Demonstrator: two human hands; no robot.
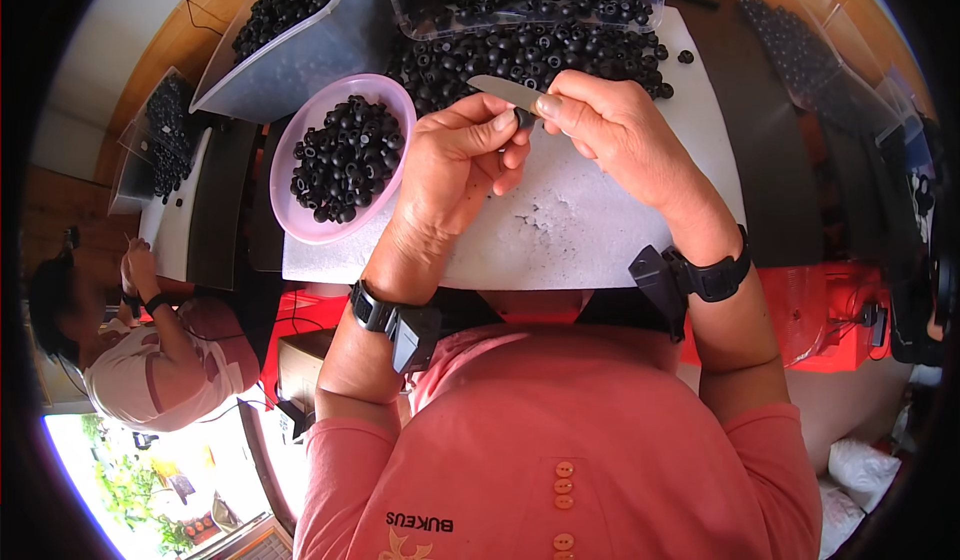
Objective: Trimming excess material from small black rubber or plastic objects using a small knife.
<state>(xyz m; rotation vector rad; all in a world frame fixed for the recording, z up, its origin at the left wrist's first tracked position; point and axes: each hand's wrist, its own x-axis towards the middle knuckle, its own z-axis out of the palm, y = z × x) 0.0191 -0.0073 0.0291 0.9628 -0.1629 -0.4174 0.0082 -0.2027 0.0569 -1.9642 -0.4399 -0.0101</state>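
Over the white board, my left hand pinches a small black rounded part between thumb and fingers. My right hand is closed around a knife; its handle is hidden in my grip. The blade points left, above my left fingertips and close to the small part. Beside my left wrist, a pink bowl holds many similar black parts with hollow openings. A loose heap of black parts spreads beyond my hands.
A clear plastic bin lies tipped behind the heap, and another bin of black parts stands left of it. Dark crumbs dot the board. At far left, another person sits working near more black parts.
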